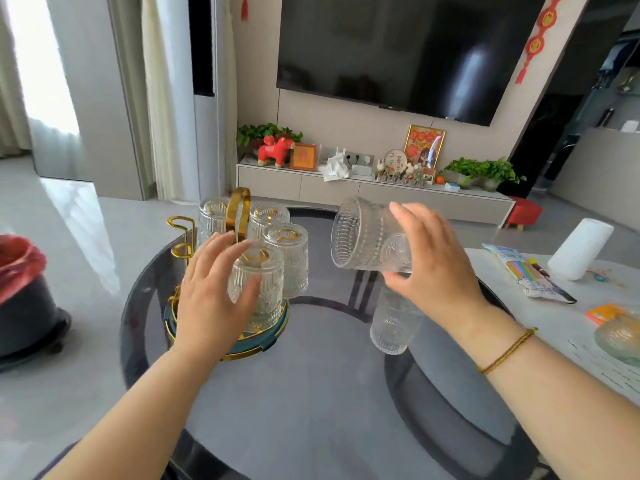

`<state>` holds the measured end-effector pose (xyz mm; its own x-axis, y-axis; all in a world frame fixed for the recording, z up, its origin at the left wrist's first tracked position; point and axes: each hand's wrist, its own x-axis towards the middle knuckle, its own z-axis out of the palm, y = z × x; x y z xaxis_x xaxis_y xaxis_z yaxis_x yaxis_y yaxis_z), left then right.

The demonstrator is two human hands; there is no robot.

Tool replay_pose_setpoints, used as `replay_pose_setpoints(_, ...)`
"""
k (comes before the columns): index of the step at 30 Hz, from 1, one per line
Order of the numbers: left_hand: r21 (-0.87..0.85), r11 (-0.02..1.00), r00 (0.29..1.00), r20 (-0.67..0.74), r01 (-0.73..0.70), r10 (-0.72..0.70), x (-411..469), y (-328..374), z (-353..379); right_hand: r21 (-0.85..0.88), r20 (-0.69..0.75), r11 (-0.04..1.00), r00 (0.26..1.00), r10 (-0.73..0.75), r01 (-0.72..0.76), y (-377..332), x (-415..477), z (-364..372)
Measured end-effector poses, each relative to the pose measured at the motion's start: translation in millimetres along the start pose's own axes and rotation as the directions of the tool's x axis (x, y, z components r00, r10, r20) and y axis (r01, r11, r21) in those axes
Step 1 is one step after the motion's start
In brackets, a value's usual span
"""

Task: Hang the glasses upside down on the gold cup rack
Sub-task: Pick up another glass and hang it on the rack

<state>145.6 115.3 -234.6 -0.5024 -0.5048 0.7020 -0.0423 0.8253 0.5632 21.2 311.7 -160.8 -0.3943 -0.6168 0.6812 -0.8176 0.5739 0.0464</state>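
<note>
The gold cup rack (238, 211) stands on a teal, gold-rimmed base at the left of the round glass table (311, 393). Several ribbed clear glasses hang upside down on it, among them a right glass (289, 261) and a front glass (258, 289). My left hand (211, 299) cups the front glass, thumb in front and fingers stretched behind its top. One gold loop (180, 225) at the rack's left holds no glass. My right hand (433, 261) holds a beaded glass (367, 233) tipped on its side in the air, mouth to the left. Another ribbed glass (393, 323) stands on the table below it.
To the right lies a white tabletop with a white cylinder (580, 251), a pack of coloured straws (526, 275) and a glass dish (620, 336). A dark bin with a red bag (20, 292) stands on the floor at the left. A TV cabinet lies beyond.
</note>
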Motion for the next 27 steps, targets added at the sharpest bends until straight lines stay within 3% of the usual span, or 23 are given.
replay_pose_setpoints(5, -0.089, 0.978, 0.957, -0.207, 0.189, -0.203, 1, -26, -17, -0.031, 0.14, 0.984, 0.976, -0.168, 0.174, -27, 64, -1)
replay_pose_setpoints(9, -0.124, 0.935, 0.923, -0.164, 0.332, -0.349, 7, -47, -24, -0.048, 0.207, 0.937, 0.921, -0.329, 0.345, -59, 112, 4)
replay_pose_setpoints(15, -0.02, 0.975, 0.968, -0.122, 0.22, -0.22, 8, -60, -21, -0.146, 0.246, 0.798, 0.803, -0.543, 0.585, -113, 168, 18)
replay_pose_setpoints(20, 0.107, 0.99, 0.985, -0.152, 0.095, -0.078, 10, -67, -22, -0.263, 0.403, 0.501, 0.566, -0.719, 0.824, -145, 188, 43)
replay_pose_setpoints(23, 0.13, 0.99, 0.988, -0.149, 0.061, -0.042, 6, -73, -22, -0.305, 0.496, 0.341, 0.454, -0.74, 0.889, -157, 192, 53)
replay_pose_setpoints(27, 0.127, 0.991, 0.987, -0.159, 0.041, -0.02, 4, -79, -20, -0.313, 0.596, 0.239, 0.386, -0.705, 0.919, -169, 191, 71)
